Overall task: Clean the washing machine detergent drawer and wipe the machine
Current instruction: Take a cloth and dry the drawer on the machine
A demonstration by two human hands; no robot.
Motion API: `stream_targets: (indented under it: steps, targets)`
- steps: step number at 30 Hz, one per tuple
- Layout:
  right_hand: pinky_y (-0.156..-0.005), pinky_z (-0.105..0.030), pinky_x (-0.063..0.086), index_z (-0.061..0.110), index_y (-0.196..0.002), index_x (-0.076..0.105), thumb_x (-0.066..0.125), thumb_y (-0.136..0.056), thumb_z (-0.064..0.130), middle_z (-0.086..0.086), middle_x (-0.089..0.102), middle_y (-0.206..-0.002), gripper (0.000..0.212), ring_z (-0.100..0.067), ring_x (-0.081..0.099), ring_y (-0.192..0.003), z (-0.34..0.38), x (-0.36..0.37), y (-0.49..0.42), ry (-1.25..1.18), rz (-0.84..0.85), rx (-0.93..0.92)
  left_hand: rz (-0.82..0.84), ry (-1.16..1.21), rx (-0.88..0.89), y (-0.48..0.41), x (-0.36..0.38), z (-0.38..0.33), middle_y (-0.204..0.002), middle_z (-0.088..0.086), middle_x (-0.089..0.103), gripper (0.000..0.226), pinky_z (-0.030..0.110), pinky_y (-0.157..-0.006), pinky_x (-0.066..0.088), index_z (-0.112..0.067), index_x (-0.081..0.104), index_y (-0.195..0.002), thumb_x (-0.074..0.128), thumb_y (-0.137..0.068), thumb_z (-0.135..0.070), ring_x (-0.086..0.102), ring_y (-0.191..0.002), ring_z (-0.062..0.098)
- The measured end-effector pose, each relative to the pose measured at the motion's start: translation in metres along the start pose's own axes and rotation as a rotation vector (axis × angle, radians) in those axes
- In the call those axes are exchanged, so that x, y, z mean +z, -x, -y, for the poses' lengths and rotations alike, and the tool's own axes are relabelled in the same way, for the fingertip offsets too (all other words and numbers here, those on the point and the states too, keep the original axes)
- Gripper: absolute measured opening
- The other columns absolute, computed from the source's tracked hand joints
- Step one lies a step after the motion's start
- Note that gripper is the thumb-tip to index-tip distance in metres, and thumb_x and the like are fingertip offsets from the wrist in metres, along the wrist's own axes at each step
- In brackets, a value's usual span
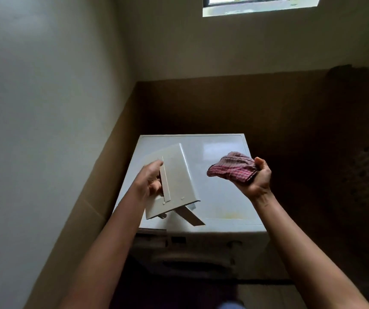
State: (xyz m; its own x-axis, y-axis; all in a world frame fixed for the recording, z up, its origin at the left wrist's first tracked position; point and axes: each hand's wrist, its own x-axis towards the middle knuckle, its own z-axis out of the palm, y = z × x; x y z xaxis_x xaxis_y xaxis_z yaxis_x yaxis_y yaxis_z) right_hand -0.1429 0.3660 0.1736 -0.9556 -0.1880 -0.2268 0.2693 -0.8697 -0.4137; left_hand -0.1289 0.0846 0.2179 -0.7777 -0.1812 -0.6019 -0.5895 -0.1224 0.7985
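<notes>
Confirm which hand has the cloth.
The right hand: it grips the pink cloth. The left hand holds the white drawer instead.

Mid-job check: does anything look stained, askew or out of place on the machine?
A faint yellowish stain marks the white washing machine top near its front edge. The white plastic detergent drawer is out, held tilted in the left hand; the right hand holds the bunched red checked cloth. Nothing looks damaged.
</notes>
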Motion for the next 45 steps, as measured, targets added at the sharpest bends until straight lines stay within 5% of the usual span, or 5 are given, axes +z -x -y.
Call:
stream_targets:
  steps: [5, 16, 26, 32, 45]
  targets:
    - [-0.096, -0.065, 0.038, -0.004, -0.126, 0.055, 0.082, -0.045, 0.031, -0.029, 0.052, -0.130, 0.092, -0.045, 0.050, -0.122, 0.007, 0.017, -0.026, 0.058, 0.065, -0.057, 0.075, 0.017, -0.076, -0.019, 0.028, -0.027, -0.063, 0.005, 0.059, 0.024, 0.037, -0.060, 0.050, -0.012, 0.057, -0.075, 0.047, -0.095, -0.021, 0.055, -0.065, 0.021]
    - [-0.083, -0.039, 0.044, 0.005, -0.118, 0.056, 0.035, -0.081, 0.033, -0.021, 0.056, -0.105, 0.050, -0.030, 0.056, -0.092, 0.021, 0.080, -0.092, 0.571, 0.182, -0.066, 0.184, 0.102, -0.162, -0.070, 0.056, -0.054, -0.095, 0.010, 0.058, 0.066, 0.039, -0.070, 0.045, -0.005, 0.054, -0.118, 0.032, -0.092, -0.062, 0.053, -0.082, 0.026]
    - [-0.119, -0.036, -0.002, 0.016, -0.149, 0.027, 0.021, -0.101, 0.045, -0.011, 0.008, -0.159, 0.056, -0.020, 0.001, -0.147, -0.015, 0.074, -0.119, 2.062, 0.881, 0.187, 0.219, 0.279, -0.120, -0.079, 0.074, -0.064, -0.064, 0.012, 0.070, 0.069, 0.028, -0.061, 0.050, -0.005, 0.064, -0.088, 0.022, -0.097, -0.059, 0.066, -0.065, 0.025]
    - [-0.119, -0.037, 0.002, 0.010, -0.150, 0.021, 0.027, -0.100, 0.045, -0.017, 0.007, -0.158, 0.061, -0.027, 0.003, -0.147, -0.034, 0.074, -0.145, 2.302, 0.599, -0.330, 0.155, 0.256, -0.156, -0.080, 0.077, -0.066, -0.079, 0.012, 0.062, 0.071, 0.028, -0.061, 0.044, -0.004, 0.061, -0.094, 0.022, -0.095, -0.063, 0.058, -0.071, 0.022]
    - [-0.118, -0.032, -0.012, 0.020, -0.152, 0.000, -0.008, -0.075, 0.058, -0.001, -0.005, -0.159, 0.086, -0.014, -0.011, -0.146, -0.063, 0.054, -0.125, 2.414, 0.404, -0.331, 0.133, 0.507, -0.135, -0.089, 0.083, -0.069, -0.063, 0.011, 0.069, 0.055, 0.034, -0.069, 0.051, -0.002, 0.062, -0.087, 0.030, -0.100, -0.046, 0.068, -0.060, 0.023]
